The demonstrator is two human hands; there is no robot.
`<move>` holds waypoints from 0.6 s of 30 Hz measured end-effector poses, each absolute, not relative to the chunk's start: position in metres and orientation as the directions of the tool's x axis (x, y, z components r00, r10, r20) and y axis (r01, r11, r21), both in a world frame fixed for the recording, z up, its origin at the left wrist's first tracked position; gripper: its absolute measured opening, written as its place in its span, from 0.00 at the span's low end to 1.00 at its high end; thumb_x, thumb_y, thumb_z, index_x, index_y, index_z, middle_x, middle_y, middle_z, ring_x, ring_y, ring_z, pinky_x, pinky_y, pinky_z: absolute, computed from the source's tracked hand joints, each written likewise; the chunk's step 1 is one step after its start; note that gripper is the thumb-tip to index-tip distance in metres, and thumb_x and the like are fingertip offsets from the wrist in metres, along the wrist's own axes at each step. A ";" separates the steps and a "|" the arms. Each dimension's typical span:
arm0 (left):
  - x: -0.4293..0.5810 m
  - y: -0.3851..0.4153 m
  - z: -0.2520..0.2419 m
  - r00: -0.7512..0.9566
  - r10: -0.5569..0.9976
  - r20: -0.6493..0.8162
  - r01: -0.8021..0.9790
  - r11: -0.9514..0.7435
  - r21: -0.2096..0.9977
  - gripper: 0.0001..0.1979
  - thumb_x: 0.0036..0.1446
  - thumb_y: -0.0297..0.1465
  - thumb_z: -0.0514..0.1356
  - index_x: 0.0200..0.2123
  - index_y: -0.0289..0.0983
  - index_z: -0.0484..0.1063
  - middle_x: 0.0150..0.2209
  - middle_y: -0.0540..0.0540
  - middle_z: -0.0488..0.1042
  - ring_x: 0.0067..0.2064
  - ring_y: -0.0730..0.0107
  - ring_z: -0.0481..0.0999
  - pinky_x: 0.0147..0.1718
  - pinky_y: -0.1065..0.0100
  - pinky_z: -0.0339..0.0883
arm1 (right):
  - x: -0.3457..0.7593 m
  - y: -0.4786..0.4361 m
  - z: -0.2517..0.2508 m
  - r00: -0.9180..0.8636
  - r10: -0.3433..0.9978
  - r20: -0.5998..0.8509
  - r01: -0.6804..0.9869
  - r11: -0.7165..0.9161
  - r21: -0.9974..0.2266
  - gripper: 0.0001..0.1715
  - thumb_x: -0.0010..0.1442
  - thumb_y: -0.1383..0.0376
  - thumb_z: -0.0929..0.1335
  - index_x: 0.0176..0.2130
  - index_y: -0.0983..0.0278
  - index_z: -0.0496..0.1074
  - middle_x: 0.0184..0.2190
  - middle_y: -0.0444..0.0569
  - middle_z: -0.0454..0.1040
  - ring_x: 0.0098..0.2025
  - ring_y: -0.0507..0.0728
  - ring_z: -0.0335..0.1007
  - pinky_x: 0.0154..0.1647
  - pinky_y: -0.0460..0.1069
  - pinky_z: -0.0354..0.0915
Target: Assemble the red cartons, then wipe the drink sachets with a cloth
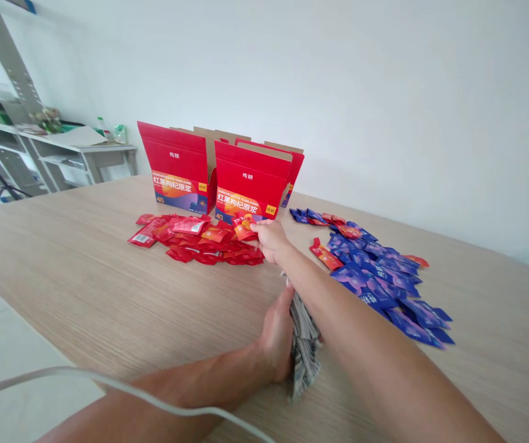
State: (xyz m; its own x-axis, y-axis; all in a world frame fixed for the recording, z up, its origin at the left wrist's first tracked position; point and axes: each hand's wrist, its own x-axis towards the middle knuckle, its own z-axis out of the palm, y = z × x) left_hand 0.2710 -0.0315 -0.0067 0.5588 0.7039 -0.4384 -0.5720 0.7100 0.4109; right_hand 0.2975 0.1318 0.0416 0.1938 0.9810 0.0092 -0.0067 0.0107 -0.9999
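Observation:
My right hand (pixel 271 240) is closed in a pinch on a red sachet (pixel 243 227), held above the near right part of a pile of red sachets (pixel 200 239). Below my right forearm, my left hand (pixel 277 335) grips a grey striped cloth (pixel 307 344), which hangs down in loose folds. The fingers on its far side are largely hidden by the right arm. Just behind the red pile stand red cartons with open tops, including a front carton (pixel 246 178) and a left carton (pixel 176 169).
Blue sachets (pixel 375 264) lie spread on the right, a few red ones among them. A pale cable (pixel 154 400) crosses the near left foreground. The wooden table (pixel 107 277) meets a white wall (pixel 384 111). A desk (pixel 84 147) stands at the far left.

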 end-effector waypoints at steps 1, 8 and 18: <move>0.271 -0.031 -0.007 0.567 0.696 -0.441 -0.567 0.718 0.404 0.25 0.68 0.48 0.61 0.51 0.33 0.82 0.39 0.37 0.86 0.37 0.54 0.85 0.36 0.62 0.78 | 0.294 0.136 0.038 0.202 0.979 -0.006 0.056 -0.018 -0.998 0.15 0.62 0.74 0.72 0.30 0.61 0.65 0.20 0.38 0.70 0.21 0.53 0.74 0.25 0.49 0.76; 0.272 -0.033 -0.007 0.562 0.701 -0.438 -0.562 0.713 0.420 0.23 0.68 0.47 0.61 0.52 0.33 0.82 0.40 0.38 0.86 0.35 0.58 0.84 0.33 0.64 0.78 | 0.311 0.130 0.029 0.175 0.982 0.076 0.566 -0.038 -0.824 0.12 0.66 0.67 0.73 0.31 0.60 0.71 0.19 0.45 0.75 0.26 0.60 0.81 0.33 0.52 0.76; 0.273 -0.032 0.005 0.512 0.678 -0.527 -0.455 0.735 0.503 0.26 0.75 0.45 0.52 0.54 0.31 0.80 0.39 0.38 0.83 0.32 0.63 0.82 0.32 0.63 0.79 | 0.463 0.113 0.019 0.240 0.932 0.273 0.842 -0.060 -0.537 0.15 0.66 0.66 0.75 0.51 0.69 0.78 0.55 0.62 0.78 0.59 0.68 0.75 0.63 0.62 0.70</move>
State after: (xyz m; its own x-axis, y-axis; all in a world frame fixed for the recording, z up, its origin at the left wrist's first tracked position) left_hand 0.2730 -0.0317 0.0054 0.5125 0.6782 -0.5267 -0.4551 0.7347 0.5032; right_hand 0.4631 0.1132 0.0194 0.2400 0.9317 0.2728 0.8418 -0.0597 -0.5365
